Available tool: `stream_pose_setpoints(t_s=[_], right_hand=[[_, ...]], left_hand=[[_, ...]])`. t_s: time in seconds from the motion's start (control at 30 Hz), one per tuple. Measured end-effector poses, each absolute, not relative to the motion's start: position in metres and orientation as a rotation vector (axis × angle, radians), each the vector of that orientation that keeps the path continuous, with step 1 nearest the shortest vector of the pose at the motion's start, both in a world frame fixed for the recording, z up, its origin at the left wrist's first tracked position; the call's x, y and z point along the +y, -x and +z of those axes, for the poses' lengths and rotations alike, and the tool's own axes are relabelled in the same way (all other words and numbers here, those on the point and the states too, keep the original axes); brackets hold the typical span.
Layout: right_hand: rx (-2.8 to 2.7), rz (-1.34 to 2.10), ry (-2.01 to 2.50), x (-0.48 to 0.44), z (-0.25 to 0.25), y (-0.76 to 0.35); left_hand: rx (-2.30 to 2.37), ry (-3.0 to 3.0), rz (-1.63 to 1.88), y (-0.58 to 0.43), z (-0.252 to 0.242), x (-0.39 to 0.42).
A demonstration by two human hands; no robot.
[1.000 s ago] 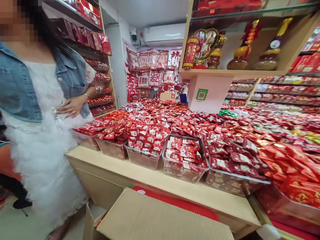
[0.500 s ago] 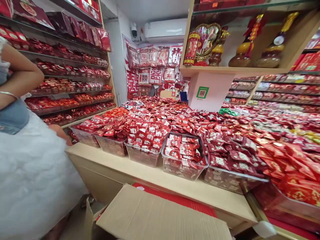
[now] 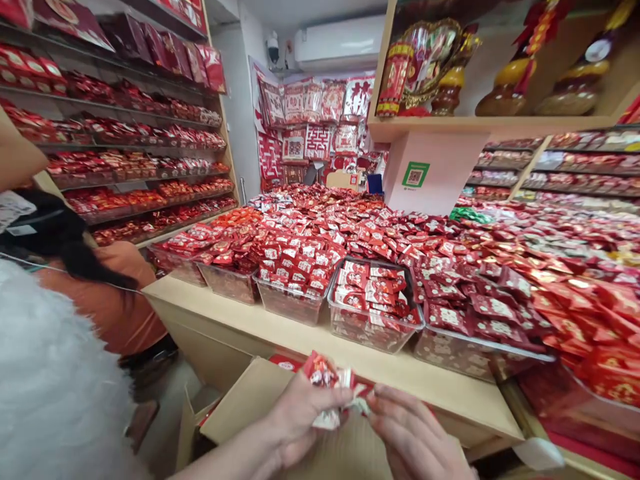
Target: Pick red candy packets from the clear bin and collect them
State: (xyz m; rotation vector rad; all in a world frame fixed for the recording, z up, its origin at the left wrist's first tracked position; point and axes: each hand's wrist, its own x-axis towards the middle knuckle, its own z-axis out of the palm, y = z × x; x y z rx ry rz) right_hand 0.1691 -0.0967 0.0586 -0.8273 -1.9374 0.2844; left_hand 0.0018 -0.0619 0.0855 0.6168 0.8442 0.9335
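Note:
At the bottom of the view my left hand [image 3: 299, 420] is closed on a crumpled red and white candy wrapper [image 3: 327, 385]. My right hand [image 3: 410, 433] pinches the wrapper's white end from the right side. Both hands hover over a brown cardboard box [image 3: 250, 410] that stands in front of a wooden counter [image 3: 360, 363]. Just beyond the hands, a clear bin [image 3: 373, 330] holds red sachets.
Several clear bins and heaps of red sweets cover the counter. Shelves of red packets [image 3: 135, 167] line the left wall. A person in an orange top [image 3: 113, 300] bends low at the left; another person's white skirt [image 3: 55, 393] fills the lower left corner.
Both my hands have come into view holding a wrapper. The person in white has moved left and closer, and a person in orange now shows behind.

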Motion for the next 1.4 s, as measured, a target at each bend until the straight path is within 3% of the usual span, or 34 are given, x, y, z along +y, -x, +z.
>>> stream_pose_setpoints(t_s=[0.4, 0.83, 1.07, 1.2, 1.4], right_hand=[[-0.995, 1.205, 1.101, -0.051, 0.064, -0.176], [-0.936, 1.236, 1.147, -0.051, 0.038, -0.168], [-1.133, 1.376, 0.848, -0.053, 0.036, -0.182], [-1.347, 1.243, 0.907, -0.054, 0.032, -0.18], [-1.178, 1.339, 0.969, -0.052, 0.028, -0.173]], left_hand=[[0.904, -1.261, 1.179, -0.034, 0.085, -0.016], [0.807, -0.946, 1.014, -0.03, 0.054, -0.015], [0.559, -0.5, 0.7, -0.022, 0.054, -0.013], [0.558, -0.506, 0.626, -0.022, 0.046, -0.015], [0.66, -0.573, 0.651, -0.023, 0.042, -0.016]])
